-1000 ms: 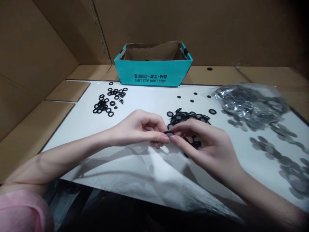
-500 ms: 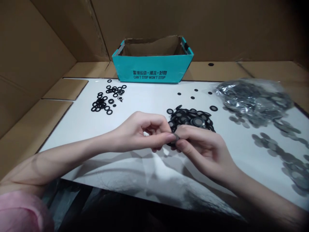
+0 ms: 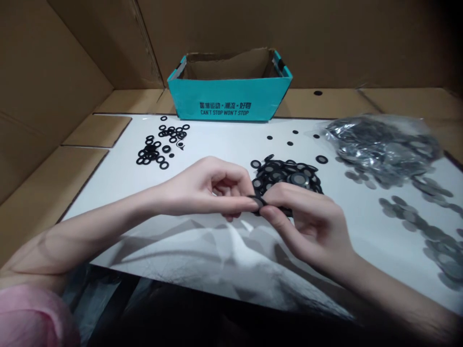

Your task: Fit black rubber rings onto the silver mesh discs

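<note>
As the white table [image 3: 220, 140] spreads before you, a turquoise box [image 3: 229, 96] stands at its far edge and a clear plastic bag [image 3: 383, 144] of grey discs lies to the right. Your left hand [image 3: 213, 188] and right hand [image 3: 314, 221] are together near the middle (a pile of dark discs [image 3: 282, 172] sits just beyond, black rings [image 3: 150, 153] farther left), both pinching one black-rimmed disc [image 3: 259, 204].

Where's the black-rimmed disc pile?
In the head view, the pile sits right of centre on the white surface, partly behind the right hand, left of the plastic bag.
</note>
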A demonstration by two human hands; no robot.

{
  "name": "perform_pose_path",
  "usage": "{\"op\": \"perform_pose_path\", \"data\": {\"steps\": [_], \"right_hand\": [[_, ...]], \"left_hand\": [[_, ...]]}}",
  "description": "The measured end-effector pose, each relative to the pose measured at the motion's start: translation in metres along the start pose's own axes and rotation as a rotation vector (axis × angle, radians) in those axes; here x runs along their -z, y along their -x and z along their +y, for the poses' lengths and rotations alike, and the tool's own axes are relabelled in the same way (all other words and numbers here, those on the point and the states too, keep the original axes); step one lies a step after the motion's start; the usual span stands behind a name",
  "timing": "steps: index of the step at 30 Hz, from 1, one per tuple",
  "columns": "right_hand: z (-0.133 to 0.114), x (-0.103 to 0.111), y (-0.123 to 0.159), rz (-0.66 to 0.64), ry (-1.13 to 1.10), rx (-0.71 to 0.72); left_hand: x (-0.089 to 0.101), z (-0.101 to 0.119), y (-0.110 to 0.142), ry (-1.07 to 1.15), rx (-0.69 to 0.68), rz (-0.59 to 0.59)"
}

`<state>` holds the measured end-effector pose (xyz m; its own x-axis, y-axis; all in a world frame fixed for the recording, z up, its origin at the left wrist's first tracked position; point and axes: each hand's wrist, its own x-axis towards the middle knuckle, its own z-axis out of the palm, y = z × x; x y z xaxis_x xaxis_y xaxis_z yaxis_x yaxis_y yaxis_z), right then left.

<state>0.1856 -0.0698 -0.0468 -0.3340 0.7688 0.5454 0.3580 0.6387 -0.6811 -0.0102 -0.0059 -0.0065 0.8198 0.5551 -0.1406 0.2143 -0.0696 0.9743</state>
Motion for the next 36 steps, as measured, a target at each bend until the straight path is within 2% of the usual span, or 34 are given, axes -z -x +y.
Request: {"op": "perform_pose_path", "data": {"steps": [4, 9, 18, 26, 33, 36], "right_hand": [[0.002, 0.000, -0.001, -0.005, 0.052, -0.012], [0.003, 0.002, -0.005, -0.036, 0.033, 0.001], [-0.003, -0.003, -0.001, 0.055, 0.035, 0.016], [0.005, 0.003, -0.008, -0.097, 0.074, 0.062], [0.002, 0.000, -0.004, 0.005, 0.006, 0.020], [0.003, -0.004, -0.002, 0.012, 0.016, 0.037]], "left_hand": [[-0.008, -0.002, -0.002, 0.052, -0.050, 0.090], [-0.014, -0.003, -0.002, 0.031, -0.065, 0.087], [-0.005, 0.005, 0.000, 0.011, 0.050, 0.004], [-0.006, 0.004, 0.001, -0.188, -0.053, 0.084], [-0.005, 0.007, 0.002, -0.124, 0.050, -0.032], [-0.003, 0.004, 0.001, -0.145, 0.031, -0.001]]}}
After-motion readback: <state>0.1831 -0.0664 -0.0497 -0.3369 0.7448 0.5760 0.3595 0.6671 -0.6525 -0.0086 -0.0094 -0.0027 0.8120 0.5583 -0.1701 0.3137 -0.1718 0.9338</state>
